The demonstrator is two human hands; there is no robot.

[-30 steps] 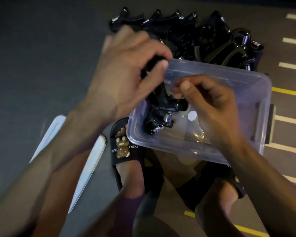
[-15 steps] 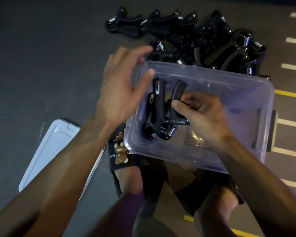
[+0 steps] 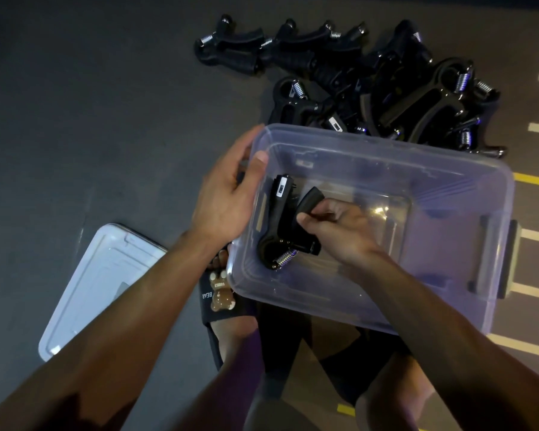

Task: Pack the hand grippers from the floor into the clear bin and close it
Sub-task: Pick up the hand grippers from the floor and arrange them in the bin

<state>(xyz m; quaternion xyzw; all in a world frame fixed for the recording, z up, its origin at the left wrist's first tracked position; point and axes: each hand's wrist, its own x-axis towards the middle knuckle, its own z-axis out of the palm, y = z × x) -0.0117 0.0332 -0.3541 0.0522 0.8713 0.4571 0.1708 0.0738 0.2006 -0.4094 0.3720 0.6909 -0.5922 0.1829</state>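
Clear bin holds one hand gripper.

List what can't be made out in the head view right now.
- Hand grippers in the clear bin: right hand covers part of them, so the count is unclear.
- Floor pile: black, overlapping and dark, so it is uncountable.
- Lid: left forearm hides its near corner.
- Left hand: fingertips are behind the bin's wall.

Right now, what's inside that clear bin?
A black hand gripper lies in the clear bin, held by the right hand. That hand hides part of it.
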